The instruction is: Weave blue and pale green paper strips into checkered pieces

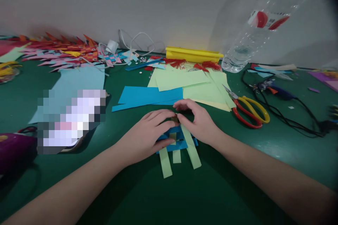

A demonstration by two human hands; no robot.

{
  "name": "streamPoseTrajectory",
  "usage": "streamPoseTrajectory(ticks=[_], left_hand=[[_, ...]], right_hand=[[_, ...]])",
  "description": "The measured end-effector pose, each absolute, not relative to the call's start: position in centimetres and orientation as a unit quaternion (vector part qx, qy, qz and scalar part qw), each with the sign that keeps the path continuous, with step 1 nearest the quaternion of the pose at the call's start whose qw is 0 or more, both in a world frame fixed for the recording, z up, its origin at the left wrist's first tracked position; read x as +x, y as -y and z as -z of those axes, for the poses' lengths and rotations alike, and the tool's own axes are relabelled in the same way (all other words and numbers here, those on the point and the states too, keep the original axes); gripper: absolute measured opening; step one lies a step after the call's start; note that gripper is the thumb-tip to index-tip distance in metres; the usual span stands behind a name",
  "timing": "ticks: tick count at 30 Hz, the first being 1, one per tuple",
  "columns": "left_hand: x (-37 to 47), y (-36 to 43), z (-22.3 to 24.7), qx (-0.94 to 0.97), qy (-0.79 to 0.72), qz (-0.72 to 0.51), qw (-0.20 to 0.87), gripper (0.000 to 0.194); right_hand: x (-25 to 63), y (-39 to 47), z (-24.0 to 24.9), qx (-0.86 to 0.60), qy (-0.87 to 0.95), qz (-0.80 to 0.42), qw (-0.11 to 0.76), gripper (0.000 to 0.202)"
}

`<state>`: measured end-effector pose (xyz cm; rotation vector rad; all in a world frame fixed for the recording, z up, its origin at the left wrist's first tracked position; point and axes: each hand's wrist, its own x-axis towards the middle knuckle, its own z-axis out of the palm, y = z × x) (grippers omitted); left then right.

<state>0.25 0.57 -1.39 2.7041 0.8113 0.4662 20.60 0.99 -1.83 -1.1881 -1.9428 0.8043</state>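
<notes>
Blue and pale green paper strips (193, 153) lie woven over and under each other in front of me, the green ends hanging toward me. My left hand (155, 128) rests over the left part of the weave, its fingers bent and pressed onto the strips. From the right, my right hand (196, 119) pinches at the far end of the green strips with thumb and fingers. The fingertips of both hands nearly meet there, and they hide the top of the weave. Just beyond lie sheets of blue paper (150, 95) and light green paper (182, 80).
Scissors (250, 112) with red and yellow handles lie right of the paper. A clear plastic bottle (253, 38) leans against the wall. At left are a blurred-out phone (74, 119) and a purple object (16, 151). A glue gun (280, 89) trails black cable; folded paper pieces (71, 51) line the wall.
</notes>
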Motion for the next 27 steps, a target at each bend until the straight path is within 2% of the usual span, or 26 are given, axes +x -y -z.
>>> streamPoseTrajectory(ticks=[3, 6, 9, 12, 14, 21, 27], left_hand=[[0.2, -0.6, 1.3, 0.934, -0.286, -0.157, 0.144, 0.036], [0.2, -0.5, 1.3, 0.934, -0.288, -0.152, 0.147, 0.037], [0.3, -0.5, 1.4, 0.934, -0.287, -0.153, 0.146, 0.036], [0.3, -0.4, 1.6, 0.932, -0.291, -0.162, 0.143, 0.032], [0.3, -0.5, 1.7, 0.931, -0.294, -0.167, 0.137, 0.03], [0.2, -0.5, 1.8, 0.937, -0.29, -0.157, 0.116, 0.028], [0.1, -0.6, 2.0, 0.939, -0.285, -0.154, 0.117, 0.029]], right_hand=[[20.8, -0.6, 1.4, -0.444, 0.751, -0.261, 0.413, 0.028], [21.1, 0.4, 0.7, -0.411, 0.776, -0.16, 0.45, 0.022], [21.5, 1.9, 0.4, -0.362, 0.839, -0.036, 0.404, 0.017], [21.9, 3.3, 0.7, -0.31, 0.903, 0.044, 0.295, 0.008], [22.1, 3.9, 1.1, -0.306, 0.917, 0.05, 0.252, 0.008], [22.2, 3.7, 1.9, -0.282, 0.92, 0.0, 0.272, 0.007], [22.0, 3.9, 1.9, -0.247, 0.936, 0.012, 0.25, 0.009]])
